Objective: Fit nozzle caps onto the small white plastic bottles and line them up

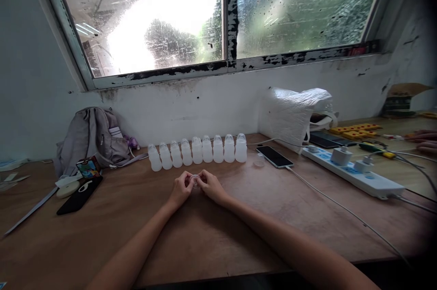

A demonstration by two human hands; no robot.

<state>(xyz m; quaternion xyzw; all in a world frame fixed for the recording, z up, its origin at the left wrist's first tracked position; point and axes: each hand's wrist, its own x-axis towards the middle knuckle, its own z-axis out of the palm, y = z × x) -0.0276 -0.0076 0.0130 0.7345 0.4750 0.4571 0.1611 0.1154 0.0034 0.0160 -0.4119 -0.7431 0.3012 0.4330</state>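
Between my two hands is a small clear plastic piece (195,180), pinched by the fingers of both. My left hand (181,188) is closed on its left side, and my right hand (210,185) grips it from the right. Just beyond my hands, a row of several frosted white bottles (197,151) with clear caps stands upright near the wall. A small clear round piece (259,161) lies on the brown table right of the row.
A phone (275,156) on a cable and a white power strip (351,174) lie to the right. Behind them stands a silvery bag (290,114). A grey backpack (94,137) and a black case (80,195) are left. Another person's hand (426,140) shows far right.
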